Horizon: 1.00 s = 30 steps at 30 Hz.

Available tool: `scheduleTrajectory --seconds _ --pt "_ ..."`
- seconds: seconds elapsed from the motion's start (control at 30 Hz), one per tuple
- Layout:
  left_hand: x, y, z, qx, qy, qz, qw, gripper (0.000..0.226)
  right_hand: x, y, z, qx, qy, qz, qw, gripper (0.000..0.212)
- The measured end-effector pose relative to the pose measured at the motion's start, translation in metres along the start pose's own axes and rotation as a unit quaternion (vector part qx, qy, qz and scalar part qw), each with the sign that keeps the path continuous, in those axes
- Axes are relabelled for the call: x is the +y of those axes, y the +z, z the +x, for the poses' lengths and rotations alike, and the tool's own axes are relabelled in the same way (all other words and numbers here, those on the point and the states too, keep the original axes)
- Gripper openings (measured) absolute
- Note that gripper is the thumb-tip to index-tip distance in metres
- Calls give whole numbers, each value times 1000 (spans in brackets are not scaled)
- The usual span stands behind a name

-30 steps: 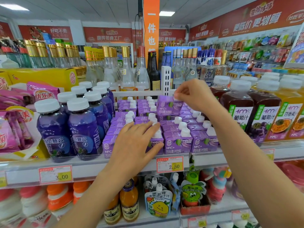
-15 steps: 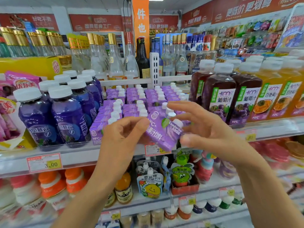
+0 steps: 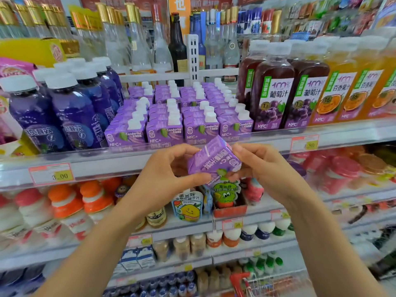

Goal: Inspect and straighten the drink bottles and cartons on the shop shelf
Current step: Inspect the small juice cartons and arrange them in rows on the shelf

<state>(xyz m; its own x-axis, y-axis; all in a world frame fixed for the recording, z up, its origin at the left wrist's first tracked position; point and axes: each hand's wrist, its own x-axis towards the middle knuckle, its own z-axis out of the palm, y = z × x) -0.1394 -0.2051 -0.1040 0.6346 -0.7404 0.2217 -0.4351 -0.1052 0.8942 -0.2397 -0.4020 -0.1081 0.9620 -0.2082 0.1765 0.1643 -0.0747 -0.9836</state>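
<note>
A small purple juice carton (image 3: 214, 159) is tipped over in front of the shelf edge, its label sideways. My left hand (image 3: 165, 179) pinches its left end between thumb and fingers. My right hand (image 3: 263, 166) grips its right end, fingers curled over the top. Behind them, several rows of the same purple cartons (image 3: 184, 116) with white caps stand on the shelf (image 3: 90, 166). Purple bottles (image 3: 70, 112) stand to their left. Dark grape juice bottles (image 3: 272, 91) and orange juice bottles (image 3: 347, 88) stand to their right.
Tall glass bottles (image 3: 137, 39) line the back of the shelf behind a white rail. Lower shelves hold orange-capped drinks (image 3: 64, 202), juice pouches (image 3: 188, 206) and small bottles. A red shopping basket (image 3: 242, 281) shows at the bottom.
My right hand lifted one carton off the rows and brought it down in front of the shelf. My left hand came off the front cartons and took its other end; the carton has turned over.
</note>
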Motion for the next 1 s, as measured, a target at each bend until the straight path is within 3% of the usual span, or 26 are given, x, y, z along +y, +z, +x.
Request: scheduleTrajectory --seconds 0.17,0.4,0.5,0.63,0.73,0.87,0.93,1.0 --pt "0 -1 -7 -1 -38 -9 999 37 7 -4 -10 -69 18 -31 997 37" --pt "-1 0 -11 -67 -104 -49 991 39 11 2 -17 -30 45 -27 998 33" --pt "-1 -1 -12 -58 -63 -21 996 39 8 3 -18 -9 20 -23 999 38" --pt "2 1 -13 43 22 40 998 40 2 4 -18 27 59 12 998 51" --pt "1 3 -14 85 100 132 982 40 -1 4 -17 -4 99 11 995 59" --pt "5 1 -14 79 183 177 964 47 -2 7 -14 -28 55 92 994 54" --pt "7 -6 -12 42 132 130 982 62 -1 4 -12 -27 6 117 993 55" --pt "13 -10 -10 30 43 16 999 69 -2 -1 -12 -31 -38 116 992 49"
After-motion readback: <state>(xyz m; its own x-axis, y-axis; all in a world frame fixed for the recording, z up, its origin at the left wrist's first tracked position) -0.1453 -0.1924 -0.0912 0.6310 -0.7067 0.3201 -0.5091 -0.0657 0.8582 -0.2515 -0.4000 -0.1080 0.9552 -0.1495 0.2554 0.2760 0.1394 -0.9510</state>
